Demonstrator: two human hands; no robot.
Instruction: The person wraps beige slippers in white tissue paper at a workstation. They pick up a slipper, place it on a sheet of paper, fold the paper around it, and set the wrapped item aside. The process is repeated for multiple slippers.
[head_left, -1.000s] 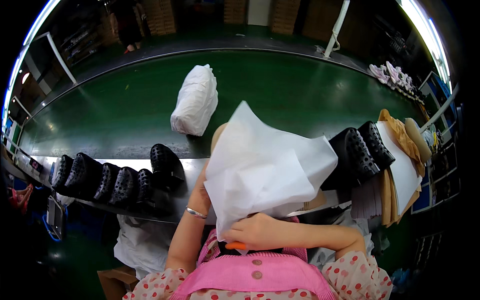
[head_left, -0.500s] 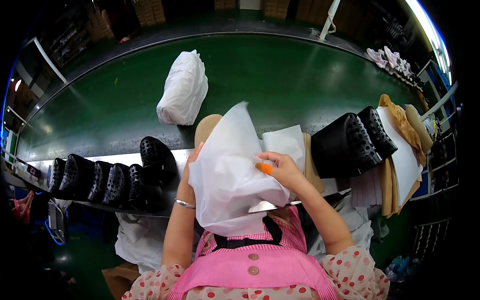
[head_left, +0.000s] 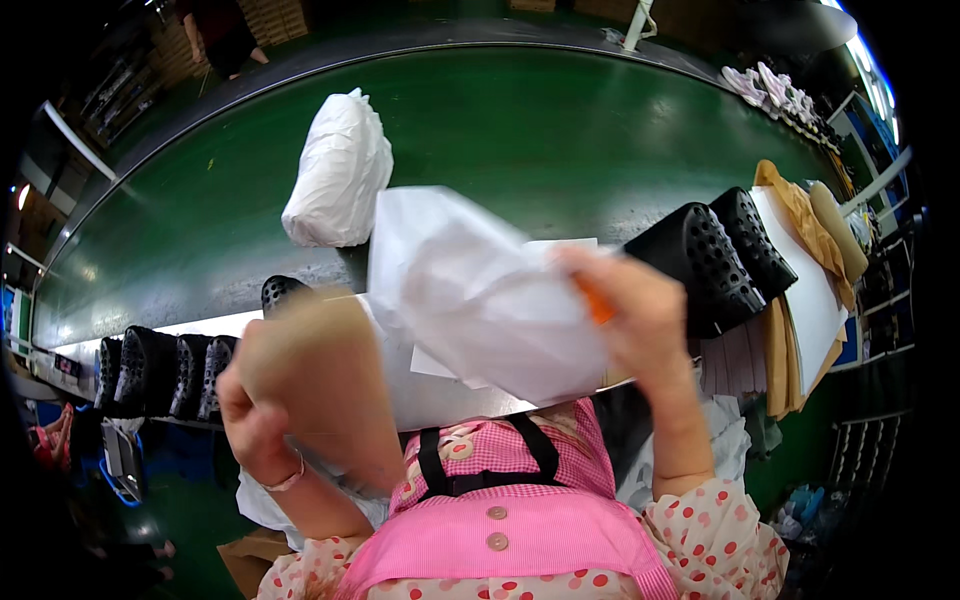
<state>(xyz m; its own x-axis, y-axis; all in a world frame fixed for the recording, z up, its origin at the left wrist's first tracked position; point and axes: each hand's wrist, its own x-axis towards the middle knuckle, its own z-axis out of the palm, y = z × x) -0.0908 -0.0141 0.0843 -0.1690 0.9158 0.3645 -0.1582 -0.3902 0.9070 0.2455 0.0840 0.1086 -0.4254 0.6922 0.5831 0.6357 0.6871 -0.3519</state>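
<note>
Holding paper (head_left: 465, 300) and tan piece (head_left: 335, 385), hands (head_left: 640, 305) (head_left: 255, 420) before wrapped bundle (head_left: 338, 175).

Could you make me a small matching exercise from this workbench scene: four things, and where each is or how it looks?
Column one:
1. Left hand
2. Right hand
3. White wrapped bundle
4. Apron

Column two:
A. Pink, with two buttons
B. Gripping a tan, rounded piece
C. Lying on the green surface
D. Holding a white sheet by its right side

Pairs: 1-B, 2-D, 3-C, 4-A
</note>
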